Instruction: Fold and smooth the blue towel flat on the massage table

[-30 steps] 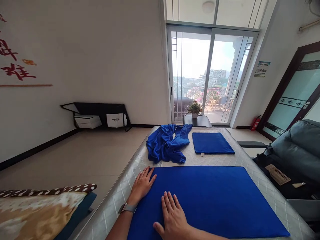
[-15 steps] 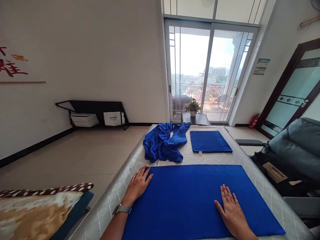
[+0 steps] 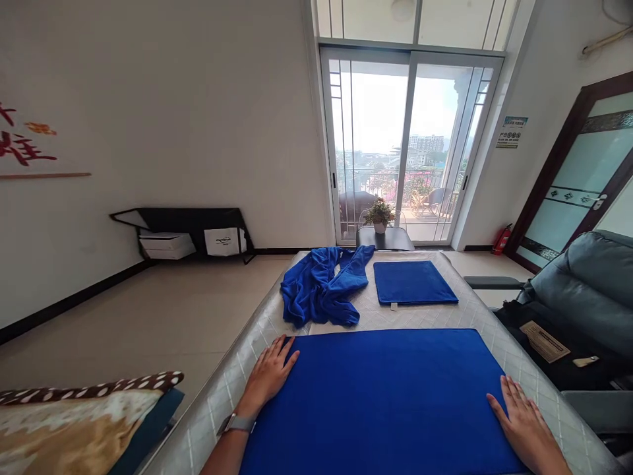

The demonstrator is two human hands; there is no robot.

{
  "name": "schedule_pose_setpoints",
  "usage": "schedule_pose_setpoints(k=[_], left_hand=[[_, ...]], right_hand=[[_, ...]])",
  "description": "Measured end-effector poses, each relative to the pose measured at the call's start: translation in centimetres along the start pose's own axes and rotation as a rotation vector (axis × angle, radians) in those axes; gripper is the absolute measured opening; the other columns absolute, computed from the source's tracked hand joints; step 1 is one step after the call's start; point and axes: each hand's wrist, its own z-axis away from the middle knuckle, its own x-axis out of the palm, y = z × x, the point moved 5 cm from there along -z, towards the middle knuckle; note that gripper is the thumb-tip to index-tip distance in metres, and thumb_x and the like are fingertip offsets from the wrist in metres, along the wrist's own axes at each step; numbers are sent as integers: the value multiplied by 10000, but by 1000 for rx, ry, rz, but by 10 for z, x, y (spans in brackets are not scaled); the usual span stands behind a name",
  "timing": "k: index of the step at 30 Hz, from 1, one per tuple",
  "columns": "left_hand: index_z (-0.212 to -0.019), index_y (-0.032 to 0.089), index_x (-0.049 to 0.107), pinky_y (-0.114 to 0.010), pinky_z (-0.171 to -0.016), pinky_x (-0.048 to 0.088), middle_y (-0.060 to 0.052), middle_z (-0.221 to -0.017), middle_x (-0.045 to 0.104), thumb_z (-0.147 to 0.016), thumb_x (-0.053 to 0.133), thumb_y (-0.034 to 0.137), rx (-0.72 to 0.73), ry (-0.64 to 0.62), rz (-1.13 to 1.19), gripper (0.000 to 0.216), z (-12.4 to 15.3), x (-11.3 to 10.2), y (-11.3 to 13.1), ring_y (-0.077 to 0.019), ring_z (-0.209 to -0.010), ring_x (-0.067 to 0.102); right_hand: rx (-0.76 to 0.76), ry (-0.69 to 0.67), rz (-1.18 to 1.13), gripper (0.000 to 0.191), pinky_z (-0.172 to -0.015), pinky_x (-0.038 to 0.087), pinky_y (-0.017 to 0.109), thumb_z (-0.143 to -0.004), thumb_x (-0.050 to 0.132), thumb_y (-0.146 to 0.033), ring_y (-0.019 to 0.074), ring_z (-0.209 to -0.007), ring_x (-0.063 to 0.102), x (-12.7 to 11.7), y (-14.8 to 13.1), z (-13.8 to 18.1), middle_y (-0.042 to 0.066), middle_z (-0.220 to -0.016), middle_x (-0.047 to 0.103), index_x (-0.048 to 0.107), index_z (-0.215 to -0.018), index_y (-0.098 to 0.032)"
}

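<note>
A flat blue cloth (image 3: 386,402) lies spread across the near part of the mattress (image 3: 217,402). My left hand (image 3: 271,369) rests flat on its left edge near the far left corner, fingers stretched out. At the opposite side, my right hand (image 3: 527,419) lies open over the cloth's right edge, its fingertips near the rim. Beyond the spread cloth sits a neatly folded blue cloth (image 3: 415,282) with a small white tag. To its left is a crumpled blue cloth (image 3: 324,287) in a loose heap.
A patterned pillow or blanket (image 3: 89,422) is at the lower left. A grey armchair (image 3: 593,290) stands close on the right, with a brown card (image 3: 544,341) on it. Past the mattress, a potted plant (image 3: 380,216) sits on a dark chair (image 3: 386,239).
My right hand has slid right, from the cloth's inner surface to its right edge. My left hand stays at the left edge. The view has shifted slightly.
</note>
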Motion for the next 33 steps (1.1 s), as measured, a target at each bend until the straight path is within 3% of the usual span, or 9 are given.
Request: schedule_pose_setpoints(k=[3,6,9,14,19,23,26,28,33], left_hand=[[-1540,190,444,-508,-1232,278,-131,-1629,404,-1034,354,479,9,16,-1,589,0,0,0,-282,-1501,366],[-1536,194,447,-505,-1233,266,-124,-1618,425,-1029,359,475,17,32,1,586,0,2,0,-277,-1501,364],[-1526,199,462,-500,-1234,261,-118,-1602,452,-1026,362,474,13,52,4,579,0,3,-1,-274,-1499,364],[-1506,207,490,-480,-1232,283,-107,-1575,491,-1030,348,493,-2,47,18,573,0,-1,0,-270,-1494,377],[-1501,188,492,-468,-1224,304,-128,-1573,488,-1038,332,515,-19,53,36,589,-1,-8,3,-278,-1483,396],[-1471,179,526,-458,-1208,334,-133,-1556,507,-1039,347,496,-38,68,38,564,-3,-12,2,-288,-1463,428],[-1468,185,529,-433,-1201,349,-135,-1549,514,-1044,343,483,-29,70,26,550,-3,-13,2,-270,-1446,453],[-1464,190,531,-422,-1200,352,-131,-1549,514,-1047,340,471,-13,75,13,538,-2,-15,2,-260,-1445,455],[-1468,188,529,-461,-1195,357,-136,-1553,505,-1050,319,471,-19,63,15,547,-1,-15,2,-284,-1442,454]], right_hand=[[58,75,43,904,-1235,170,584,-887,66,-647,332,-1540,228,-15,-12,0,150,-1621,381,576,-1443,-150],[77,105,53,892,-1244,146,584,-912,85,-630,346,-1547,201,-39,-50,-7,157,-1638,345,541,-1470,-104],[-20,0,-5,830,-1253,174,547,-948,170,-641,323,-1550,204,-62,-121,-19,118,-1639,352,492,-1515,-126],[-308,-254,-208,718,-1267,187,494,-1009,224,-613,272,-1543,242,-84,-265,-25,49,-1639,349,430,-1556,-195],[-533,-320,-357,690,-1269,186,494,-1030,274,-562,270,-1545,230,-80,-381,-23,89,-1657,295,349,-1589,-166],[-604,-318,-420,722,-1274,158,493,-1034,277,-553,277,-1557,178,-66,-446,-30,136,-1669,240,304,-1597,-101],[-590,-326,-428,734,-1275,130,497,-1030,303,-551,286,-1563,143,-54,-468,-39,139,-1680,198,281,-1603,-94],[-567,-338,-423,737,-1275,111,492,-1031,294,-551,285,-1565,131,-48,-468,-45,137,-1684,181,262,-1608,-94],[-496,-335,-347,728,-1275,67,478,-1042,214,-535,257,-1571,102,-44,-421,-64,127,-1688,177,221,-1618,-90]])
